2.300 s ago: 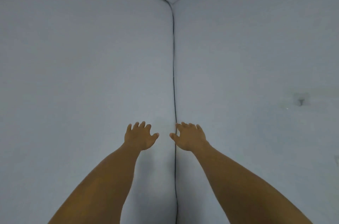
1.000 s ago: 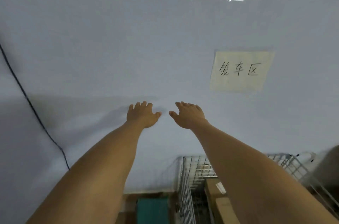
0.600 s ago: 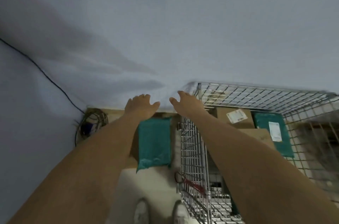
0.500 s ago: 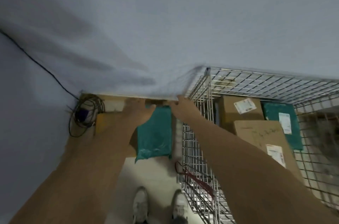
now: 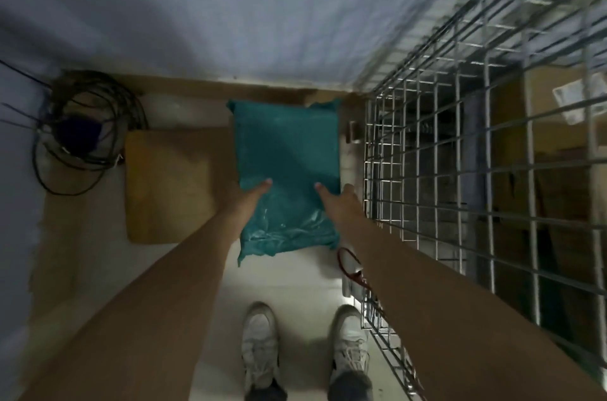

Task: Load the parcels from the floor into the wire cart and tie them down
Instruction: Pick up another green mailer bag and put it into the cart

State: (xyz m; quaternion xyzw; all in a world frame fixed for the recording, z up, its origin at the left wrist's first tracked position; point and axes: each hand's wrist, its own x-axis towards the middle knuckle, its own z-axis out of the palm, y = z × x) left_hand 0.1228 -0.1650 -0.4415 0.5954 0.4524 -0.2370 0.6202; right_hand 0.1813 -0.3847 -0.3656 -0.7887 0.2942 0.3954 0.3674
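The teal parcel (image 5: 287, 164) lies on the floor (image 5: 289, 282) at the foot of the wall (image 5: 262, 22), between a brown box (image 5: 167, 183) on its left and the wire cart (image 5: 460, 151) on its right. The left hand (image 5: 244, 200) and right hand (image 5: 341, 200) grasp its side edges with thumbs on top; the fingers are hidden, apparently curled underneath. Cardboard boxes (image 5: 551, 98) sit inside the cart. A coiled cable (image 5: 82, 124) lies at far left.

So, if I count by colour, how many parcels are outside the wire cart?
teal parcel: 1
brown parcel: 1
Total: 2
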